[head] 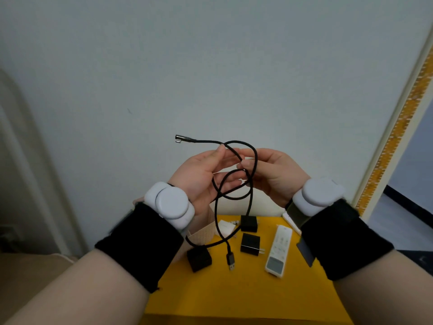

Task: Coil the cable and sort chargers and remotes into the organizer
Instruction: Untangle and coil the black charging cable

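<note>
Just above a yellow desk (234,299), a person held a black braided cable (208,141) up in both hands. The left grip (201,179) pinched the cord between thumb and fingertips a little way behind its angled metal connector (179,138), which jutted out to the left. The right grip (274,174) was closed on the cord too, thumb and forefinger nipping it where two loose loops crossed between the hands. From there the slack hung down in a long bend, and the USB plug (230,260) dangled just over the desk. One strand ran down towards a black charger (249,223); whether it joined it could not be told.

Both wrists wore black bands (140,249) topped with white round devices (172,205).

On the desk lay a second black charger (250,243) with its prongs pointing right, a third black charger (199,256) nearer the left edge, and a white charger (226,227) at the back. A white remote (278,252) lay lengthwise to the right of them, its screen end nearest the camera. Another white remote (290,221) showed only partly behind the right wrist. A beige organizer (202,233) stood at the back left, mostly hidden by the left wrist.

Behind the desk rose a plain pale grey-blue wall (210,66). A cream door frame (384,141) edged with an orange patterned strip ran up the right side.
</note>
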Tool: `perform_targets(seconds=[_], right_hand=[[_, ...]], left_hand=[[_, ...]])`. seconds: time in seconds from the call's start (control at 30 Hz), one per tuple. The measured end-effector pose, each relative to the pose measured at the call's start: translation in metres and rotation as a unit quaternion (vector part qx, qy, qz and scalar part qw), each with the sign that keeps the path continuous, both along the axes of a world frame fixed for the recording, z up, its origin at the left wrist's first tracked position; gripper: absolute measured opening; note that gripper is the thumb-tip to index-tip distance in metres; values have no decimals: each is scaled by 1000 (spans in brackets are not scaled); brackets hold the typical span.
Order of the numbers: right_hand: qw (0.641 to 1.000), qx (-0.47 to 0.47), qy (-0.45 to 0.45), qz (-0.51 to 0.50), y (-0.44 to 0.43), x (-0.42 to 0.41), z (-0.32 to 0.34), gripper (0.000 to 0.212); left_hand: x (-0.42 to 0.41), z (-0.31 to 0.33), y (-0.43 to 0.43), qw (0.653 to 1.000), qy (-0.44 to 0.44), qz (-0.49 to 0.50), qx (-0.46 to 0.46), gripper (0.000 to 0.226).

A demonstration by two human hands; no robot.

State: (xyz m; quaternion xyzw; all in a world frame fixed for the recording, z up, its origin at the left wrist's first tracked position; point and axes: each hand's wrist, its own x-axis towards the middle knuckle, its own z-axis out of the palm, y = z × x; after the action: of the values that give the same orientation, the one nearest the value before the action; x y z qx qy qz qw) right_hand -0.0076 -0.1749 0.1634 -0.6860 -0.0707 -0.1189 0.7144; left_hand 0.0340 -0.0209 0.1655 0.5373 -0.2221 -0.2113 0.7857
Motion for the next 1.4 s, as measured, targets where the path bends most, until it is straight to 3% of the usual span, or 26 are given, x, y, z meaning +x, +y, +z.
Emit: perform_targets(seconds=[0.2,0.47,0.63,0.87,1.03,1.13,1.23,1.3,1.4], right_hand=[[998,31,-18,-51,6,6,9,19],[983,-31,-56,-170,-3,3,25,12],[985,77,-43,-148,-15,-9,26,11],[947,212,17,-240,-31,-15,4,12],[952,117,151,-239,-29,-13,-31,12],[949,-100,222,-198,-27,-10,-43,5],[912,-289,186,-224,-25,-8,-35,4],[928,-270,91,-241,-19,-10,-20,5],[971,-109,-17,-213,-7,-14,7,6]], left_hand=[[8,17,-8,999,-14,11,32,39],[17,37,-3,995,-43,64,69,26],[24,43,12,995,0,97,-15,30],[25,51,23,989,25,58,-136,34],[22,63,22,986,0,46,-159,38],[18,69,18,983,3,34,-181,39],[13,76,13,978,7,24,-207,39],[10,80,10,977,3,17,-214,39],[6,84,5,976,2,3,-219,39]])
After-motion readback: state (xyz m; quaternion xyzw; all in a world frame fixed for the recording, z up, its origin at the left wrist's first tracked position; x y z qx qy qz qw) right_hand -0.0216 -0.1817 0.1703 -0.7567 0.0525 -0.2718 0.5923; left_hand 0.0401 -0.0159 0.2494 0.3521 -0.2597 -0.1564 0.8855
